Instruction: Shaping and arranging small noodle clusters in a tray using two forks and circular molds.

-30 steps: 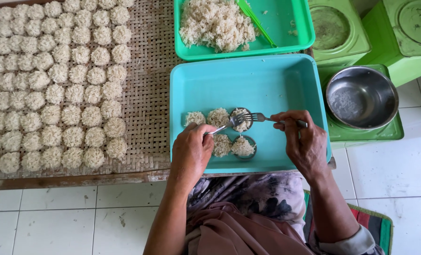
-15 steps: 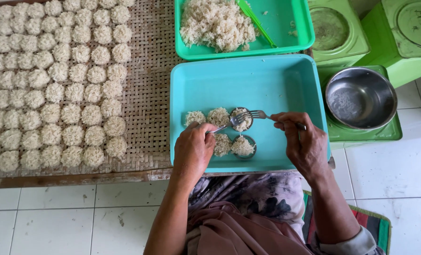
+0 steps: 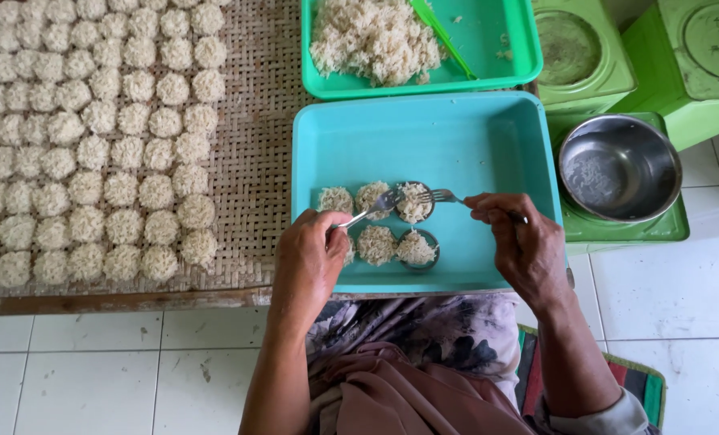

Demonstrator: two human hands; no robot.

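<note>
— Where's the rice cake (image 3: 413, 201) being shaped?
— In the ring mould in the blue tray (image 3: 456, 141). Left hand (image 3: 309, 262) and right hand (image 3: 525, 246) each grip 1 fork.
— Any advice?
— I'd press lightly and evenly, keeping the grains inside the ring.

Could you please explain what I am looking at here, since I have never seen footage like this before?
There is no machine: a camera worn on a person's head looks down at their own two hands. The left hand and right hand each hold a fork, and, whose tines meet at a small ring mould packed with shredded white food. It sits in a blue tray among several finished rounds. Behind is a green tray with a loose heap. A woven mat on the left carries rows of rounds; a steel bowl stands right.
</note>
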